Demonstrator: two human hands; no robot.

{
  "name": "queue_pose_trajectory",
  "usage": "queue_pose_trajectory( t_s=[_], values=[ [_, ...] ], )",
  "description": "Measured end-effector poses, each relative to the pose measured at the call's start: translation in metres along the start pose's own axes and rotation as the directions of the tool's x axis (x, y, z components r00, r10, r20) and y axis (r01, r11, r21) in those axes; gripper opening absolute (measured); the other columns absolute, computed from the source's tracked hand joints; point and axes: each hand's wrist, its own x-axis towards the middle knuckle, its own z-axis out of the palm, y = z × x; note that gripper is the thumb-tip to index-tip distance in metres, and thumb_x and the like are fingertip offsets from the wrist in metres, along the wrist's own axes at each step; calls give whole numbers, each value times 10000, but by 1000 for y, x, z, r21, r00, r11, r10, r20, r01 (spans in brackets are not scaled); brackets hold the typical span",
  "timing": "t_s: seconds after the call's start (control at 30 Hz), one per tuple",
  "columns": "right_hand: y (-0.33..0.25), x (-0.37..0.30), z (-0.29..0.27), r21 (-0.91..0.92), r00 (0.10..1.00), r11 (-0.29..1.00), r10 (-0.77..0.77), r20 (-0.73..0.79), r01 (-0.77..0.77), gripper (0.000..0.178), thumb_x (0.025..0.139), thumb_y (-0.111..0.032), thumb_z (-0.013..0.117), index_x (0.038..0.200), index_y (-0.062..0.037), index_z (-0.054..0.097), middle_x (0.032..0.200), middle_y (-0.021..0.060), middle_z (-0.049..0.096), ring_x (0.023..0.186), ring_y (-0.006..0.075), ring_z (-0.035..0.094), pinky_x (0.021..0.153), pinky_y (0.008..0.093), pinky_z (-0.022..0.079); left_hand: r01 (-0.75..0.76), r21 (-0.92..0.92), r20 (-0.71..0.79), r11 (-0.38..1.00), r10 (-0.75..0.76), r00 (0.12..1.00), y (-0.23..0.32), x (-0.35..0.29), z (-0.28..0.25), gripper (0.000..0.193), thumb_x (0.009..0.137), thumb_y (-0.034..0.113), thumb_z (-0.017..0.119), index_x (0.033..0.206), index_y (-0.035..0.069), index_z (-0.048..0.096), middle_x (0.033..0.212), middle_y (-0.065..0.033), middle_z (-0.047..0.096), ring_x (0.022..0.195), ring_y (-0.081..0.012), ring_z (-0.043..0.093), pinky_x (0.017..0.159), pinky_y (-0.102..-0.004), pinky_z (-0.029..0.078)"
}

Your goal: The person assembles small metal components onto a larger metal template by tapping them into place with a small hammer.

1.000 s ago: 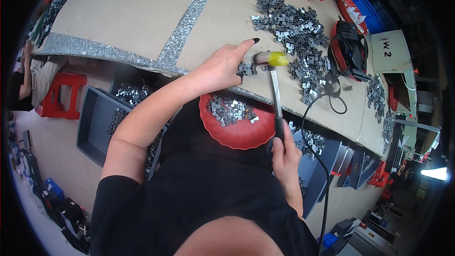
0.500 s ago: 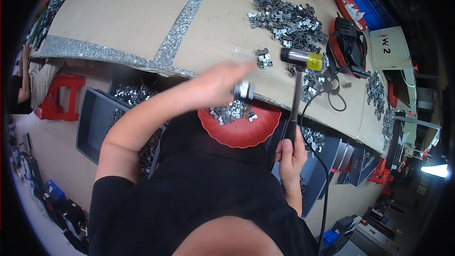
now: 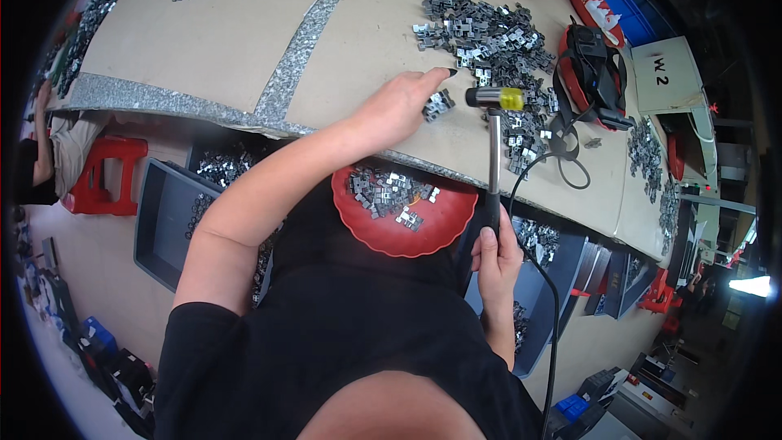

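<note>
My right hand point(image 3: 498, 259) is closed round the dark handle of a mallet point(image 3: 494, 155). Its head, black at one end and yellow at the other, is up over the table beside the metal pieces. My left hand point(image 3: 395, 110) reaches over the table edge with the index finger stretched out and a black tip on it. Just beside its fingers lies a small cluster of metal pieces point(image 3: 440, 106); whether they touch is hard to see. On my lap, a red scalloped bowl point(image 3: 407, 244) holds similar small metal pieces point(image 3: 383, 191).
A large pile of metal pieces point(image 3: 489, 33) covers the table point(image 3: 342, 57) ahead. Right of it sits a black strapped device point(image 3: 595, 73) with a cable point(image 3: 558, 310) running down past my right hand. Grey bins point(image 3: 163, 220) stand below. Another person's arm point(image 3: 41, 130) shows at far left.
My left hand has moved up and forward from above the bowl to the small cluster. A blurred metal piece below that hand is gone from there. The mallet has shifted slightly left.
</note>
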Motion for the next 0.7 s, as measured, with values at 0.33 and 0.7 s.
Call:
queue_pose_trajectory(
  t_s=[0.33,0.7],
  values=[
    [-10,5,14,-417,980,906,145,136,-77,400,908,-173,466,1285,-51,416,889,235,612,823,361,626,694,348,474,76,-59,88,995,-71,994,2,-8,-22,586,654,-148,449,1219,-3,388,905,-212,592,847,-371,587,744,-396,468],
    [-20,3,8,-390,995,919,-23,100,60,402,883,-85,473,1272,4,419,755,167,605,627,233,614,588,288,460,206,16,-21,978,-206,978,13,-26,-14,705,611,-37,642,1245,-7,334,959,-177,560,927,-324,533,830,-382,441]
  ],
)
